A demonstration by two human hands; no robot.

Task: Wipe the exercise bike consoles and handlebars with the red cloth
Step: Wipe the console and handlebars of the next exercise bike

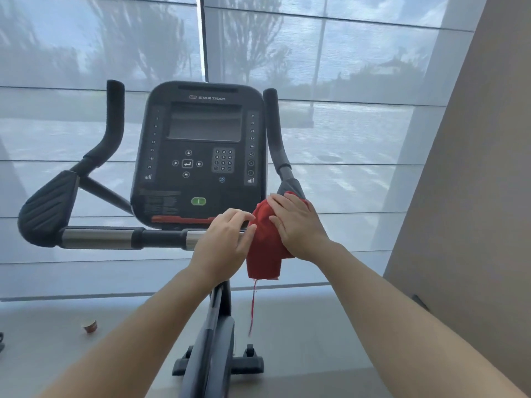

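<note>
Head cam: looking down over both bare arms at an exercise bike parked in front of a big shaded window, so I'm placing everything off the console (201,156).
Console: sitting dead centre, dark panel with a blank screen up top, a number pad and arrow keys in the middle, a green button low down and a red strip along its bottom edge.
Red cloth (265,242): hanging just off the console's lower right corner, draped over the right end of the handlebars, with a long loose thread dangling straight down from its bottom hem.
Right hand (296,225): lying flat on the cloth, fingers spread and pressing it down onto the padded rest right of the console, so it's resting open on the cloth and not gripping it.
Left hand (227,242): sitting just below the console's bottom right corner, fingers curled loosely with the tips touching the cloth's left edge. Looks like a light pinch but honestly I can't tell whether it's actually closing on the fabric.
Handlebars (100,238): chrome crossbar is running under the console, with a padded elbow rest out left of it and two black upright grips rising on either side of it.
Paper cup (90,326): lying tipped over on the floor, well down and left of the console.
Bike base (218,363): showing far below the console, between the two forearms.
</note>
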